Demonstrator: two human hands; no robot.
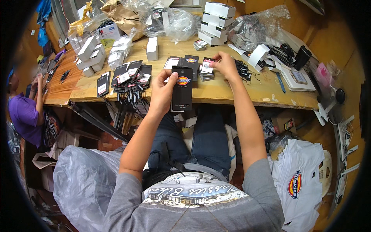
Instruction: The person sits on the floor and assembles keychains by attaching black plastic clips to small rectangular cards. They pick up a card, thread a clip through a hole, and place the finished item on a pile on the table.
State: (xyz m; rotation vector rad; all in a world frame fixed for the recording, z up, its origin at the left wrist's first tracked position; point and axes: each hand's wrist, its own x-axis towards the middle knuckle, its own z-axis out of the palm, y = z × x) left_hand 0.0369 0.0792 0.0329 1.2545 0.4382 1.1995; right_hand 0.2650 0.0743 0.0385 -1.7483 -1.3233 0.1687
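Head view: left hand [161, 89] gripped black tag [182, 92]; right hand [225, 64], grasp unclear, touched stack [207, 70] near worktop's front edge [211, 95], apparently picking, needing clean separation.

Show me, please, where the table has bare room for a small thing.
Bare table shows between the single white box and the tag stack before the tall boxes, and at front right between the black strings and the blue strip. Crowded: left of centre, tag piles; back right, plastic bag.

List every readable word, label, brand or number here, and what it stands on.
Wording left uncopied; it stands on:
Black tag in left hand: emblem legible, bottom lines tiny.
White garment, lower right: large, legible.
Grey shirt: script, legible.
Barcode sticker by right hand: too small.
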